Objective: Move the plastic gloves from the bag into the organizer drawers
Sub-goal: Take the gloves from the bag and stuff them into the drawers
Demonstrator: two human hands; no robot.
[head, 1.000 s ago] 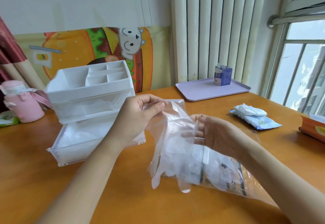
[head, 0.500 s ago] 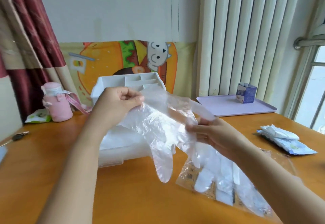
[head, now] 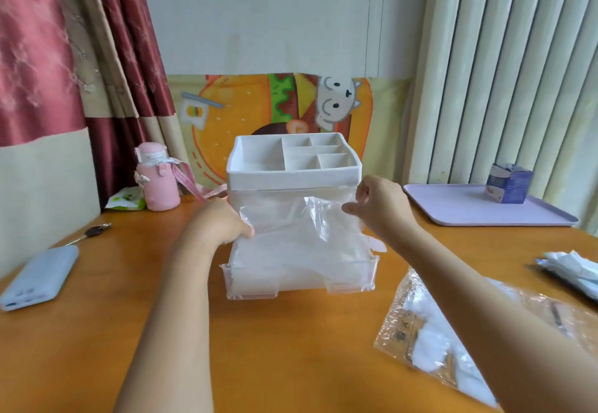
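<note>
Clear, thin, crinkled plastic glove (head: 301, 228), stretched flat between both hands above the open lower drawer (head: 301, 278) of the white organizer (head: 293, 166). More filmy gloves already lying in that drawer, just below the hands. Near the right forearm, flat on the desk (head: 291, 348): the transparent bag (head: 430, 341), printed and with white gloves inside.

Compared with 0.5 s ago: glove no longer dangling finger-down over the desk in front of the organizer, now spread out over the drawer; both hands moved forward and apart; bag left behind, nearer the right elbow.

Left hand (head: 220, 223): fingers curled closed, pinching the glove's left edge, touching the film at the drawer's left side. Right hand (head: 378, 205): thumb and fingers narrowed to a pinch on the glove's upper right corner, close to the organizer's front right edge.

Left of the left hand: pink bottle (head: 158, 182), a key (head: 94, 233), a pale blue phone (head: 38, 278). Right of the right hand: lilac tray (head: 479, 210) carrying a small blue carton (head: 508, 182). Far right, beyond the right forearm: a white wipes packet (head: 572, 271).
</note>
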